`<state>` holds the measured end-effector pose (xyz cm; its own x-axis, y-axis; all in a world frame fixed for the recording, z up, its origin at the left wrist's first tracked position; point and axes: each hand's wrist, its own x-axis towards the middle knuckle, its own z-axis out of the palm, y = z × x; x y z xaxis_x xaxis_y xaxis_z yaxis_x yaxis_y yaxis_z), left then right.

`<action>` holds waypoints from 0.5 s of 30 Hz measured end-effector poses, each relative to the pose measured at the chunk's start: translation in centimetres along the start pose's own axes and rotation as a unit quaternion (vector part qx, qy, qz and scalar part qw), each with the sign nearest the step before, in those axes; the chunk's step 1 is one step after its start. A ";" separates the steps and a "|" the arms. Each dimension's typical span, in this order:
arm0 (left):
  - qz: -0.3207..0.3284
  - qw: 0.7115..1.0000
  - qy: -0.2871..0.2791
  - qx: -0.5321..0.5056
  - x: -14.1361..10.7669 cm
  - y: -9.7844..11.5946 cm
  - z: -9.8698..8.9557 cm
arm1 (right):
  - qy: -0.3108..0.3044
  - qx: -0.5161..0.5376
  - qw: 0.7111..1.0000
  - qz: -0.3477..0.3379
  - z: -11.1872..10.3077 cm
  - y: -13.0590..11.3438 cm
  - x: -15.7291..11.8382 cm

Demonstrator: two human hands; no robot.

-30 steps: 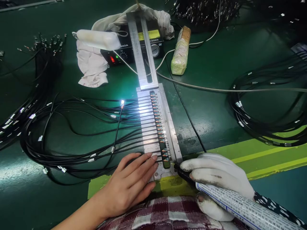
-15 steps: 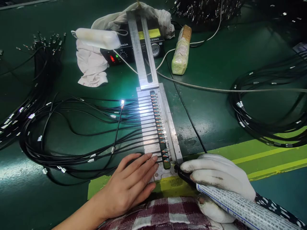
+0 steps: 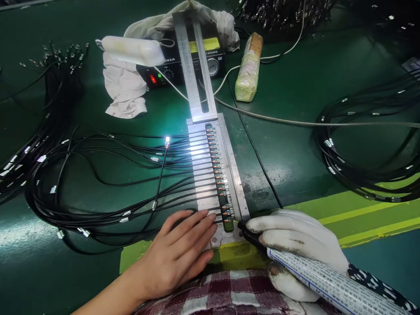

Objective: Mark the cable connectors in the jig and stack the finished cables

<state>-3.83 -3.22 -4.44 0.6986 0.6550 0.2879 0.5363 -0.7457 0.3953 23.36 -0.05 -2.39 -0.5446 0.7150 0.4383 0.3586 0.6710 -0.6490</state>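
Observation:
A metal fixture (image 3: 204, 175) holds a row of black cables (image 3: 177, 186) side by side, their stripped ends over a dark slot. My bare left hand (image 3: 183, 247) lies flat across the lowest cables at the fixture's near end, fingers stretched out. In a white, stained glove, my right hand (image 3: 302, 249) is closed around a printed tube (image 3: 321, 275) with a black nozzle. The nozzle tip points at the lowest cable ends, just right of the slot; whether it touches them cannot be made out.
A black control box (image 3: 179, 72) with a white lamp (image 3: 131, 51) and cloth stands behind. A wrapped block (image 3: 248, 72) lies right of it. Cable bundles lie left (image 3: 55, 100) and right (image 3: 331, 162). A thin grey cord (image 3: 278, 120) crosses the table.
My right hand and the tube have shifted very slightly left, bringing the nozzle tip closer to the lowest cable ends. My left hand has stayed in place.

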 end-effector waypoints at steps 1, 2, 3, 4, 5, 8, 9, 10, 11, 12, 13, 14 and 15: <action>0.000 1.000 0.002 -0.001 0.0 0.0 0.0 | 0.000 0.000 1.000 0.002 0.0 0.0 0.0; 0.000 1.000 0.003 -0.002 0.1 0.0 0.0 | 0.002 0.000 1.000 0.003 0.0 0.0 0.0; 0.000 1.000 0.004 -0.003 0.1 0.0 0.0 | 0.004 -0.001 1.000 0.002 0.0 0.0 0.0; -0.002 1.000 0.004 -0.004 0.2 0.1 0.0 | 0.004 -0.002 1.000 0.002 0.0 0.0 0.0; -0.002 1.000 0.006 -0.003 0.2 0.1 0.0 | 0.006 -0.003 1.000 0.003 0.0 0.0 0.0; -0.003 1.000 0.006 0.002 0.2 0.1 -0.1 | 0.012 -0.009 1.000 0.001 0.0 0.0 0.0; -0.002 1.000 0.005 0.003 0.2 0.1 -0.1 | 0.012 -0.009 1.000 0.000 0.0 0.1 0.0; -0.002 1.000 0.004 0.004 0.1 0.1 -0.1 | 0.011 -0.008 1.000 -0.002 0.0 0.1 0.0; -0.002 1.000 0.002 0.004 0.1 0.0 0.0 | 0.010 -0.007 1.000 -0.004 0.0 0.1 -0.1; -0.001 1.000 0.000 0.003 0.1 0.0 0.0 | 0.009 -0.005 1.000 -0.005 0.0 0.1 -0.1; -0.001 1.000 -0.002 0.003 0.1 0.0 0.0 | 0.008 -0.002 1.000 -0.005 0.1 0.1 -0.1; -0.001 1.000 -0.003 0.002 0.0 0.0 0.1 | 0.006 0.000 1.000 -0.006 0.0 0.1 -0.1; -0.001 1.000 -0.005 0.002 0.0 -0.1 0.1 | 0.006 0.002 1.000 -0.007 0.0 0.1 -0.2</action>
<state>-3.78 -3.16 -4.53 0.7018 0.6556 0.2786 0.5399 -0.7447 0.3924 23.45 -0.11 -2.52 -0.5405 0.7079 0.4547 0.3475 0.6800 -0.6456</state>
